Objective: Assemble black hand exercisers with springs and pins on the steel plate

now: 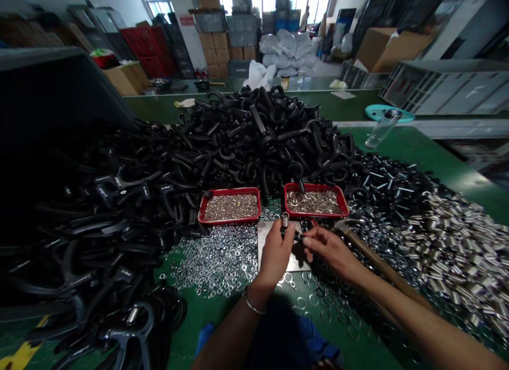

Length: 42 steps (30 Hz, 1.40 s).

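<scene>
Over a flat metal plate [265,233], my left hand [276,250] is closed around a small dark part, with a metal coil spring [285,220] standing up at its fingertips. My right hand [328,249] pinches at the right end of that dark part, its thumb and forefinger together. What lies between those fingers is too small to make out. Just behind the hands are two red trays: the left tray [229,220] holds tiny metal pieces, the right tray [317,216] small pins. Beside my right hand lies a hammer [377,258] with a wooden handle.
Black clamp-like parts [254,131] form a large heap at the back and left. Loose metal rings [222,258] spread left of the plate. Silvery springs or sleeves [457,248] are piled at right. A clear bottle [382,129] stands behind them, near a grey crate [449,86].
</scene>
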Each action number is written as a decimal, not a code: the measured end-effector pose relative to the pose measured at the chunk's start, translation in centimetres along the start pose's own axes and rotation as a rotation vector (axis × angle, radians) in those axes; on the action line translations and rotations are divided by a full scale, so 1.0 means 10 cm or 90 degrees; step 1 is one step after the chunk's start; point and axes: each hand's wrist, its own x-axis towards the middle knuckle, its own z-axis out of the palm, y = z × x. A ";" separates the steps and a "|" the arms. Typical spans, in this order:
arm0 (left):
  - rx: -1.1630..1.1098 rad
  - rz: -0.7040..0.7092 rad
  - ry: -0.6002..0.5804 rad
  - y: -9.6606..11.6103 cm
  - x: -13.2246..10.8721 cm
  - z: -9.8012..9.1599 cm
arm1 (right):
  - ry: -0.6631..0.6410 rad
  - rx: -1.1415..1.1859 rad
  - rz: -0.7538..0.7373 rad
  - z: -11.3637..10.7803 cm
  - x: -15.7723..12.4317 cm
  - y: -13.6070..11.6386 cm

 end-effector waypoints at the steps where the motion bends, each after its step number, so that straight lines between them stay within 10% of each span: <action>1: 0.014 0.014 -0.004 0.00 0.01 -0.01 | -0.009 0.055 0.035 0.02 0.00 -0.02; 6: 0.049 0.122 -0.033 -0.01 0.03 -0.03 | -0.077 0.227 0.197 0.05 0.00 -0.18; 12: 0.056 0.130 -0.037 -0.06 0.06 -0.06 | -0.093 0.014 0.097 0.10 -0.03 -0.13; 16: 0.042 0.147 -0.082 -0.06 0.06 -0.07 | -0.232 0.028 0.244 0.05 0.00 -0.06; 22: 0.008 0.118 -0.055 -0.05 0.05 -0.07 | 0.005 -0.378 -0.080 0.01 -0.04 -0.05; 27: 0.026 0.142 -0.093 -0.03 0.02 -0.07 | -0.254 -0.175 0.132 0.01 -0.10 -0.01; 32: 0.015 0.125 -0.082 -0.03 0.02 -0.04 | -0.045 -0.289 -0.016 0.02 -0.10 -0.06; 37: 0.058 0.206 -0.077 -0.04 0.03 -0.03 | -0.254 -0.154 0.169 0.03 -0.12 -0.07; 42: 0.073 0.131 -0.045 -0.06 0.02 -0.03 | -0.026 -0.236 0.003 0.04 -0.13 -0.02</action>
